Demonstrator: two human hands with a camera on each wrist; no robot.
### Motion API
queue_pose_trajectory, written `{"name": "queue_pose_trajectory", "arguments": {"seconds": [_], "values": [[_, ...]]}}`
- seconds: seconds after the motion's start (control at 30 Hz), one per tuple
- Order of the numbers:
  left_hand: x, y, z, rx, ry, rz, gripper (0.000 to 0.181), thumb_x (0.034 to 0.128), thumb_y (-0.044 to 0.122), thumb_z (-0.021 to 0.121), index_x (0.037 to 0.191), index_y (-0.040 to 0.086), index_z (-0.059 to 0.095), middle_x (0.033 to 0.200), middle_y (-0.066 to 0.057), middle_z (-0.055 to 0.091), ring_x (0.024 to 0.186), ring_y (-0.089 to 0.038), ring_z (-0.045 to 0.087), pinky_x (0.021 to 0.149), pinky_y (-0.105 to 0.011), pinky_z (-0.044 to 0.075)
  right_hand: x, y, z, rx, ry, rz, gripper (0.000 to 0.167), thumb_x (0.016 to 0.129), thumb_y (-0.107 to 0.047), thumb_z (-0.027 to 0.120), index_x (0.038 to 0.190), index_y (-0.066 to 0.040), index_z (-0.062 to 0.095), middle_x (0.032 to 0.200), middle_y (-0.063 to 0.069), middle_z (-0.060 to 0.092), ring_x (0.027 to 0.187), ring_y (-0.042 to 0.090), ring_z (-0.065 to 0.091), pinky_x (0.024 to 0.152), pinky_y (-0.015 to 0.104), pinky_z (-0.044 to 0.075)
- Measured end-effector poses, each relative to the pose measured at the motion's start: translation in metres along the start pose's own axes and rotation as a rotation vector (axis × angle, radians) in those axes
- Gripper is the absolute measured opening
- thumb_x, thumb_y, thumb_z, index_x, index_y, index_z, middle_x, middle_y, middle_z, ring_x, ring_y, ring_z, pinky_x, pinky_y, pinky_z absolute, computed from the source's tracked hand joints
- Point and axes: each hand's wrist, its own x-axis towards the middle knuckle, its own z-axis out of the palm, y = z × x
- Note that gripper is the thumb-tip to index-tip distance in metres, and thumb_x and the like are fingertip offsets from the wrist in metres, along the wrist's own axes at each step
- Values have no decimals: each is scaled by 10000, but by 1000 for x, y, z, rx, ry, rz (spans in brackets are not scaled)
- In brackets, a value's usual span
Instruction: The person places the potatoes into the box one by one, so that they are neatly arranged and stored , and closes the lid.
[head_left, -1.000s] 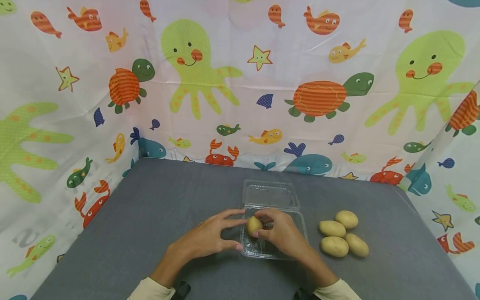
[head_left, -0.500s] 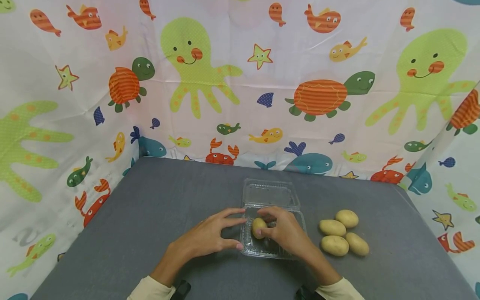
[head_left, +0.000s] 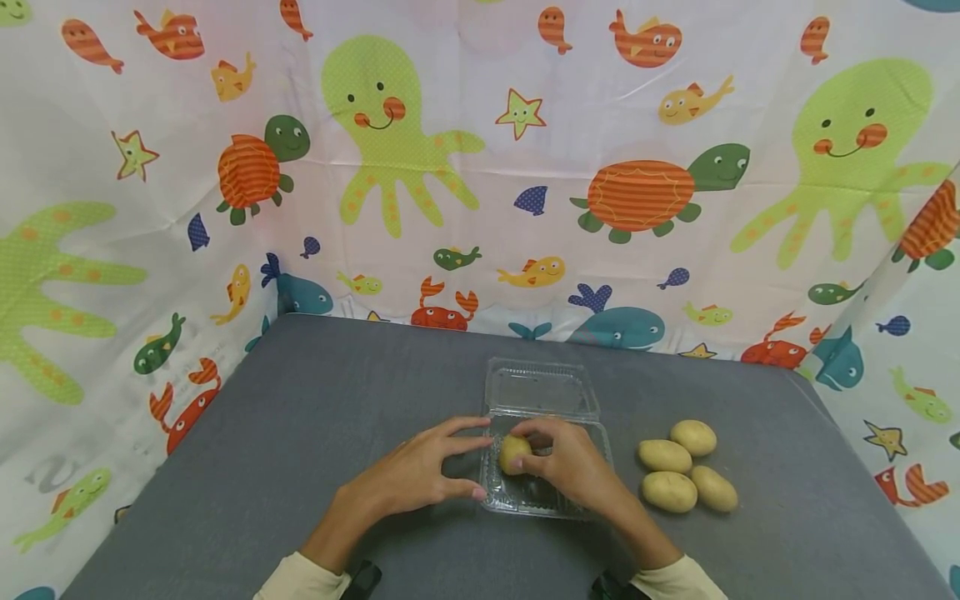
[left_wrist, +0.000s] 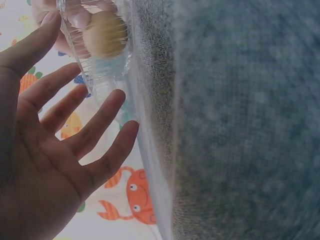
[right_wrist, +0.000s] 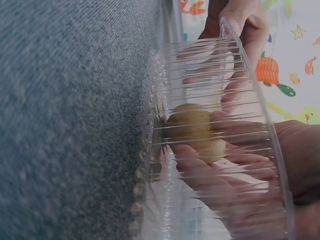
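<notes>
In the head view a clear plastic clamshell container lies with its lid raised back on the grey table. My right hand pinches a potato between thumb and fingers inside the container's base, toward its left side. Through the ribbed wall, the right wrist view shows the same potato low in the container. At the container's left edge, my left hand has its fingers spread, thumb near the front left corner. Seen from the left wrist, those fingers are extended beside the plastic wall; the left hand holds no potato.
Several potatoes lie grouped on the table to the right of the container. The container's lid lies behind its base. A curtain printed with sea animals stands around the back and sides of the grey table.
The potato in my right hand has moved slightly right, then a little back to the left, within the container. My left hand has stayed at the container's left edge.
</notes>
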Motion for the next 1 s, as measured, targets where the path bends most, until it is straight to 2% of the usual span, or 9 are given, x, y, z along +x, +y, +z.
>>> {"name": "queue_pose_trajectory", "arguments": {"seconds": [0.1, 0.3, 0.53, 0.77, 1.0], "values": [[0, 0, 0, 0, 0, 0, 684, 929, 508, 799, 1532, 255, 597, 1672, 153, 385, 1533, -228, 402, 1172, -615, 408, 1, 1, 0, 8, 6, 8, 359, 882, -163, 873, 1214, -87, 760, 1236, 108, 726, 1062, 295, 747, 836, 412, 627], [1, 0, 0, 0, -1, 1, 689, 928, 517, 797, 1531, 249, 598, 1669, 153, 386, 1534, -229, 402, 1174, -614, 408, 2, 1, 0, -35, 34, 25, 349, 850, -147, 898, 1177, -111, 779, 1167, 50, 763, 932, 185, 723, 765, 378, 597], [1, -1, 1, -4, -1, 7, 686, 928, 494, 807, 1535, 256, 592, 1674, 125, 393, 1530, -231, 407, 1162, -607, 422, 2, 2, 0, -10, 33, 30, 356, 852, -136, 898, 1183, -92, 774, 1201, 86, 765, 966, 248, 759, 802, 423, 624], [1, -1, 1, -5, 2, 8, 676, 930, 487, 808, 1532, 263, 595, 1675, 112, 398, 1529, -228, 410, 1160, -606, 422, 3, 4, -3, -8, 28, 28, 370, 849, -132, 901, 1190, -70, 771, 1167, 78, 773, 963, 230, 760, 815, 405, 625], [1, -1, 1, -1, 1, 7, 678, 931, 483, 808, 1531, 250, 597, 1672, 135, 392, 1534, -219, 398, 1172, -606, 411, 3, 4, -5, -22, 18, 15, 371, 849, -141, 900, 1188, -73, 767, 1148, 68, 777, 978, 232, 756, 850, 434, 620]]}}
